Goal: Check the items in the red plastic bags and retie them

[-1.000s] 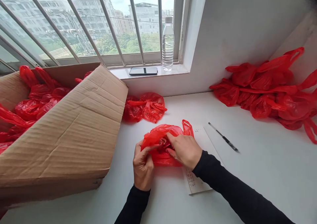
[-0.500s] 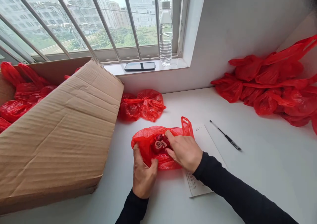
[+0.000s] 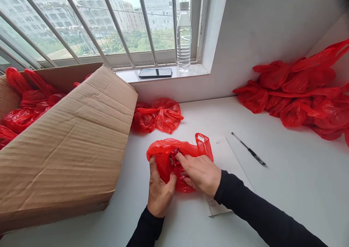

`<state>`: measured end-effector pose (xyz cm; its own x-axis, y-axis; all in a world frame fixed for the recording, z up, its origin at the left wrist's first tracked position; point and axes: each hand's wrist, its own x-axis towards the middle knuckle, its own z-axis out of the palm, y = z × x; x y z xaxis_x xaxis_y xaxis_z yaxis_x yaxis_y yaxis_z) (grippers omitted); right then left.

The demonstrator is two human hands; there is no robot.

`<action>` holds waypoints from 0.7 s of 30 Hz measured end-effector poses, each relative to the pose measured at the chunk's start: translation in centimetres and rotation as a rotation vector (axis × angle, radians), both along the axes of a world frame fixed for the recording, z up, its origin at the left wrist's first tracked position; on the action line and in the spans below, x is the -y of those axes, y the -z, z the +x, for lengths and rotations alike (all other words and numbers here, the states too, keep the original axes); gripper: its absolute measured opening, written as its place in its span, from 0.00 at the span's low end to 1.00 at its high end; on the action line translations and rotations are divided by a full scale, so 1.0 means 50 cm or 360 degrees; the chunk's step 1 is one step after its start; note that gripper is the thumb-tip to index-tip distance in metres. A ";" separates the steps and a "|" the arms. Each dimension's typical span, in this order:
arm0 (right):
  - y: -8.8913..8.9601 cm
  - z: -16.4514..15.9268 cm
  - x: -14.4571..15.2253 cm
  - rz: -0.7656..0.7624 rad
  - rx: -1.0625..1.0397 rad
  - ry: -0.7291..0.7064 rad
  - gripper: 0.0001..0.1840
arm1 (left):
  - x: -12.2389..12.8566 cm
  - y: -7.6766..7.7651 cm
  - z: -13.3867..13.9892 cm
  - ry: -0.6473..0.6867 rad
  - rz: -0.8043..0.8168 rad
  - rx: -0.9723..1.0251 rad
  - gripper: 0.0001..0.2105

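Observation:
A thin red plastic bag (image 3: pixel 167 145) lies with its mouth open on the white table, one looped handle standing up at its right. My left hand (image 3: pixel 159 192) grips the bag's near left edge, thumb on the inside and fingers around the outside. Reaching into the mouth from the right, my right hand (image 3: pixel 201 174) has its fingers and thumb closed about a small shiny red wrapped packet (image 3: pixel 183 174). A second dark red packet (image 3: pixel 174 156) with pale printing touches its index finger. The bag's bottom and the rest of its contents are hidden.
On the left stands a large cardboard box (image 3: pixel 81 138) containing red bags. Two knotted red bags (image 3: pixel 166 116) sit behind my hands; more red bags (image 3: pixel 300 101) pile up at right. A written sheet (image 3: pixel 223 159) lies partly under the bag, beside a pen (image 3: pixel 249 149). The sill holds a phone (image 3: pixel 155 73) and bottle (image 3: pixel 184 39).
My right hand has moved slightly down and deeper into the bag. The printed packet has turned and tilted, and another packet shows below it. The bag's handle has leaned left.

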<state>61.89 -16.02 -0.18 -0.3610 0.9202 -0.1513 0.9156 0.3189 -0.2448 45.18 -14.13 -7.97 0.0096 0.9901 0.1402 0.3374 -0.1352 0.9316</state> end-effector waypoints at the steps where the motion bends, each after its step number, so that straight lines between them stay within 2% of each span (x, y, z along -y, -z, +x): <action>1: 0.000 0.000 -0.001 -0.0003 0.0003 0.0008 0.34 | 0.000 0.002 -0.001 -0.0017 -0.0016 -0.0001 0.40; 8: -0.001 0.011 -0.007 0.0222 -0.0086 0.0228 0.18 | 0.001 0.006 -0.007 0.0068 0.0022 0.0027 0.41; 11: 0.005 0.004 -0.006 0.0231 -0.0089 0.0168 0.13 | 0.001 0.001 -0.006 0.0070 0.0021 0.0046 0.42; 17: 0.029 -0.007 -0.011 0.0165 -0.0072 -0.0017 0.10 | 0.003 -0.001 -0.004 0.0058 -0.0102 0.0101 0.43; 21: 0.023 0.004 -0.015 0.0168 -0.0186 -0.0034 0.07 | 0.004 0.001 -0.003 0.0074 -0.0047 0.0106 0.42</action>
